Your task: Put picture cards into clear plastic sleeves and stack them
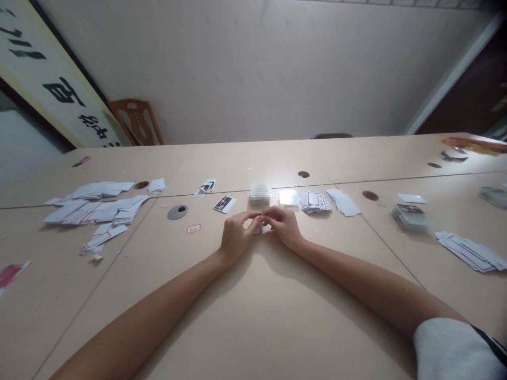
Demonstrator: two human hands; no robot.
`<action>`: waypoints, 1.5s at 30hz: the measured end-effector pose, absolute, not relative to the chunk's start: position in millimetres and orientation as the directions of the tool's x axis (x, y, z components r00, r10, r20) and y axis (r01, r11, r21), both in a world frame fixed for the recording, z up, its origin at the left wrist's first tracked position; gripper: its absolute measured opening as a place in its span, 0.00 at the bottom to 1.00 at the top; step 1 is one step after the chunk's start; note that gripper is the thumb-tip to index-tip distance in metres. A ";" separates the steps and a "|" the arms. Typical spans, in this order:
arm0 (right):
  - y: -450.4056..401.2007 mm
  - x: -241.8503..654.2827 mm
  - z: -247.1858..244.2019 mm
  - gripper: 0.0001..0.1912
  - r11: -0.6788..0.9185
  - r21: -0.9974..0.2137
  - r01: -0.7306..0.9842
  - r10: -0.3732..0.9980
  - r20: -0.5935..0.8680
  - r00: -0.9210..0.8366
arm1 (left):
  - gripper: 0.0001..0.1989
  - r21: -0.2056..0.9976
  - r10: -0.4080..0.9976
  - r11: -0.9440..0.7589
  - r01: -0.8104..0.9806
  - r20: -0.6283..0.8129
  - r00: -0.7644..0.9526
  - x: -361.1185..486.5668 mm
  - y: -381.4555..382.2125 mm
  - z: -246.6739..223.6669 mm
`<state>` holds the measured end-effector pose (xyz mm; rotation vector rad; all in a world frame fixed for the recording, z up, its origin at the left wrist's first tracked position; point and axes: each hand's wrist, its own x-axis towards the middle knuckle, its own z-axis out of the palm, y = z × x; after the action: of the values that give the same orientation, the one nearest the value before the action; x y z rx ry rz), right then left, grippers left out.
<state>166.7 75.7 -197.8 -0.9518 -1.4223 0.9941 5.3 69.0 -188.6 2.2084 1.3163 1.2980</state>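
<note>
My left hand and my right hand meet over the middle of the table, thumbs and fingertips pinched together. Whatever lies between the fingertips is too small to make out. Under them a small red-edged label is partly covered. Another red-edged label lies to the left of my left hand. Just beyond my hands stand a clear stack and a second clear stack. A pile of printed cards is right of them, and a dark picture card is on the left.
Piles of white papers cover the left of the table. White slips, a clear stack with a dark card and fanned cards lie to the right. A grey cable cap sits left of my hands.
</note>
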 end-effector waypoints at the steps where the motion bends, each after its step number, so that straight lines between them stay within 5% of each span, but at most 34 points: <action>1: 75.0 166.7 -197.5 0.09 0.341 -0.939 0.040 0.938 0.338 -0.073 | 0.08 0.586 0.797 -0.567 0.579 0.569 0.204 4.9 69.2 -188.7; 20: 74.2 168.3 -199.8 0.04 0.438 -0.882 0.175 0.899 0.431 -0.081 | 0.09 0.289 0.619 -0.707 0.646 0.695 0.367 -2.5 79.0 -192.8; 45: 71.7 167.7 -196.6 0.05 0.430 -0.885 0.176 0.902 0.413 -0.129 | 0.07 0.253 0.628 -0.657 0.710 0.706 0.329 -1.9 74.6 -186.6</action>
<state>167.7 71.7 -196.6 -0.9695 -1.5950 0.8337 -1.9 74.6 -186.6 2.6419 1.3351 1.3252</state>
